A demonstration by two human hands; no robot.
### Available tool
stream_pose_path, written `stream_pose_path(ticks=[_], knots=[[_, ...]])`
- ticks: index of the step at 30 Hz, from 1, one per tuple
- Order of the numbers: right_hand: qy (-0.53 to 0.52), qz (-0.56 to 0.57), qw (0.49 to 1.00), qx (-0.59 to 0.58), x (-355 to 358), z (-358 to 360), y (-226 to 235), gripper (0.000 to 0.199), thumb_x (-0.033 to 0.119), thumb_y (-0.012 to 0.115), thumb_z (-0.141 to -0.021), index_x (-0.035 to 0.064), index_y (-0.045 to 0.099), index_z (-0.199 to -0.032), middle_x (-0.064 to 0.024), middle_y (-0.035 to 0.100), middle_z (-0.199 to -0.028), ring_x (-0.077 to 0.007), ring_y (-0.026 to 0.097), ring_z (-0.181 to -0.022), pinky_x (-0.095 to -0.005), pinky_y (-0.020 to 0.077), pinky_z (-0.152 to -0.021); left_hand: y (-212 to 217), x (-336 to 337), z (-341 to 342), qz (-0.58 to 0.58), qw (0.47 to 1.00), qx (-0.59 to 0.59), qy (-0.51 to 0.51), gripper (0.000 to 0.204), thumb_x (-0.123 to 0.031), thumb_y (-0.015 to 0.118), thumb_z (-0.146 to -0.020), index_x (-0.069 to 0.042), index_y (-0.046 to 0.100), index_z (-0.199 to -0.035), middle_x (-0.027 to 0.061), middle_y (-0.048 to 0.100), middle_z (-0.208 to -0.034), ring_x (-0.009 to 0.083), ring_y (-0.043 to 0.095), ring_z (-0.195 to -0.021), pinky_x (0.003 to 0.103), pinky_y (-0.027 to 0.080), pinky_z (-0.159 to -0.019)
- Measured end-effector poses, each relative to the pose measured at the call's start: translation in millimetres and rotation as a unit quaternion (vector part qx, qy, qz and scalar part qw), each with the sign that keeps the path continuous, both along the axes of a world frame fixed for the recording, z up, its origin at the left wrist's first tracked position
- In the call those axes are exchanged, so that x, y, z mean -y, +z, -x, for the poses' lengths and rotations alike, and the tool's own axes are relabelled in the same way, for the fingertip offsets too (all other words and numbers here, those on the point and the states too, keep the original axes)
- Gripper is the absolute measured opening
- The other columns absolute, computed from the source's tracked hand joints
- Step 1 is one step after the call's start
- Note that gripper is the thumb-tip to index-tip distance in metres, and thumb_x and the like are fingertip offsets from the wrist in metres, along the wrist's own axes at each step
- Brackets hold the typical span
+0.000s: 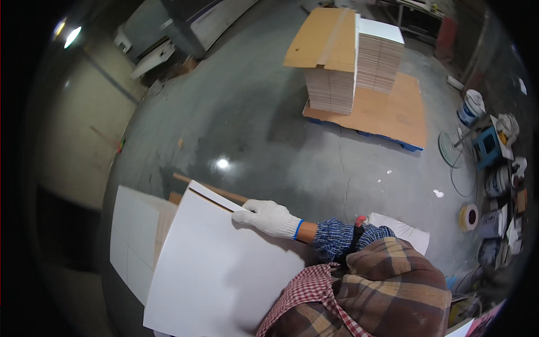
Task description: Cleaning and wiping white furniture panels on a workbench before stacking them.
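My right hand, in a white knit glove with a blue cuff, is closed on the far edge of a large white board. Thumb and fingers pinch it near the corner. A thin dark-brown line runs just inside that edge; I cannot tell whether it is a groove or a gap between two boards. The board slants across the lower middle, its near end running up to the red-checked apron. A blue plaid sleeve covers my right forearm. My left hand is out of sight.
White panels stand left of the board. Farther off, a stack of boards under cardboard rests on a cardboard-covered blue pallet. Buckets, a tape roll and a cluttered shelf line the right. Machinery is at upper left.
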State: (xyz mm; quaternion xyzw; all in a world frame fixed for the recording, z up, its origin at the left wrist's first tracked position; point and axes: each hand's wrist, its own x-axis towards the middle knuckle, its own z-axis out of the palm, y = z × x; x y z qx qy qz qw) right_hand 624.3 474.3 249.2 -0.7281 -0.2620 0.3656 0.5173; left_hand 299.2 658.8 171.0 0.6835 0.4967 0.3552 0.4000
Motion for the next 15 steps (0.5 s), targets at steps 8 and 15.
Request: stream_pose_path(ticks=[8,15], knots=[[-0.288,0.022,0.956,0.044,35,-43,-19,0.078,0.078,0.047,-0.091,0.0110,0.070,-0.122,-0.0163,0.073,-0.115,-0.0333,0.068,-0.110,-0.0416,0.0496,-0.098,3,-90,-113,0.042,0.991,0.023,-0.128,0.060,-0.041,0.049,-0.107,0.007,0.047,-0.143,0.0261,0.060,-0.134,0.0344,0.061,-0.121,0.046,0.052,-0.100],[-0.438,0.046,0.897,0.030,92,-58,-21,0.084,0.082,0.045,-0.090,0.0064,0.069,-0.119,-0.0168,0.072,-0.104,-0.0322,0.068,-0.102,-0.0420,0.0500,-0.094,12,-107,-208,0.085,0.971,-0.012,-0.224,0.062,-0.042,0.050,-0.107,0.007,0.046,-0.145,0.0271,0.059,-0.135,0.0355,0.061,-0.122,0.048,0.051,-0.102]])
